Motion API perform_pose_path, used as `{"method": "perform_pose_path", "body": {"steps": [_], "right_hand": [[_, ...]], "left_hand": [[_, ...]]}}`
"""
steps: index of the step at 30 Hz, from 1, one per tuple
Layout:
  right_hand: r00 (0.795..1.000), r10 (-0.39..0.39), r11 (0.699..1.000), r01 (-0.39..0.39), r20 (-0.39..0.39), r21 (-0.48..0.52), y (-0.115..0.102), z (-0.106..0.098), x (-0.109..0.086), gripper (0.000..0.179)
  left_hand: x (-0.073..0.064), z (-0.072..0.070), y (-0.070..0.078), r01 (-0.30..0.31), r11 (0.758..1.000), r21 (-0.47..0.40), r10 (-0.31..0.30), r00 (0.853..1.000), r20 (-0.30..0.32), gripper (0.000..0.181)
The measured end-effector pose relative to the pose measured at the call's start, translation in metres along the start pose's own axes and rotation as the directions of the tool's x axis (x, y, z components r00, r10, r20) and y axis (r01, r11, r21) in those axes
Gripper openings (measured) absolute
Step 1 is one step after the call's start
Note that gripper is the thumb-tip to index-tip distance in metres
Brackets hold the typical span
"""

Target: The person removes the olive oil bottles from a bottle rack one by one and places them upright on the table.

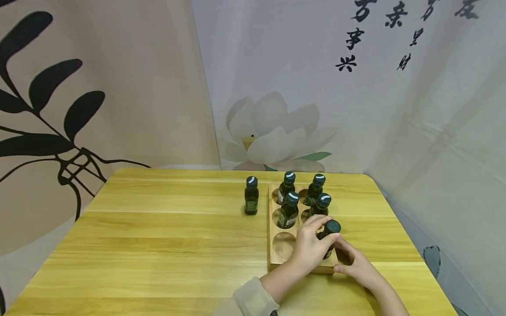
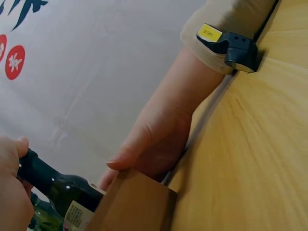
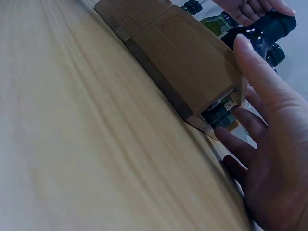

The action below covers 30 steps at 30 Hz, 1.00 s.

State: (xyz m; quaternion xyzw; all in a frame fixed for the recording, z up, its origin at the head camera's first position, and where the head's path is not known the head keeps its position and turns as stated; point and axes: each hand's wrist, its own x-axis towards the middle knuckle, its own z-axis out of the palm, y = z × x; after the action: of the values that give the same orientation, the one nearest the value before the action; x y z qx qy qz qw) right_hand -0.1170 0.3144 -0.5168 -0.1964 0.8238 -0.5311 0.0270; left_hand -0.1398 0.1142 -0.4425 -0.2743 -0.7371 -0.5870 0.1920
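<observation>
My left hand (image 1: 310,245) pinches the neck of a small dark glass bottle (image 1: 331,227) with a black cap. The bottle stands at the near right hole of a wooden bottle holder (image 1: 272,252), its label (image 2: 77,215) partly showing in the left wrist view. My right hand (image 1: 357,267) holds the holder's near right corner, thumb at the front and fingers along the side. Several similar bottles (image 1: 288,213) stand in the holder's other holes. The near left hole (image 1: 283,245) has no bottle in it.
One more dark bottle (image 1: 251,197) stands on the wooden table (image 1: 158,237), left of the holder. A printed cloth (image 1: 276,66) hangs behind the table's far edge. The holder's open side (image 3: 224,113) shows bottle bases inside.
</observation>
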Motion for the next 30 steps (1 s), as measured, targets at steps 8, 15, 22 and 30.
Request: {"method": "perform_pose_path", "body": {"steps": [8, 15, 22, 30], "right_hand": [[1.0, 0.019, 1.0, -0.019, 0.016, 0.016, 0.0, -0.001, 0.001, 0.077], [1.0, 0.003, 1.0, -0.003, 0.013, 0.02, -0.004, 0.0, 0.001, 0.076], [0.999, -0.026, 0.998, 0.024, 0.03, 0.06, -0.004, -0.001, 0.002, 0.074], [0.995, -0.078, 0.99, 0.069, 0.066, 0.126, 0.0, 0.0, 0.002, 0.073]], "left_hand": [[0.009, -0.01, 0.009, -0.027, 1.0, -0.011, 0.027, 0.999, 0.046, 0.035], [0.017, -0.02, 0.02, -0.037, 0.997, -0.061, 0.042, 0.995, 0.088, 0.035], [0.025, -0.031, 0.03, -0.054, 0.993, -0.105, 0.065, 0.992, 0.105, 0.032], [0.03, -0.047, 0.037, -0.067, 0.983, -0.173, 0.089, 0.989, 0.121, 0.033]]}}
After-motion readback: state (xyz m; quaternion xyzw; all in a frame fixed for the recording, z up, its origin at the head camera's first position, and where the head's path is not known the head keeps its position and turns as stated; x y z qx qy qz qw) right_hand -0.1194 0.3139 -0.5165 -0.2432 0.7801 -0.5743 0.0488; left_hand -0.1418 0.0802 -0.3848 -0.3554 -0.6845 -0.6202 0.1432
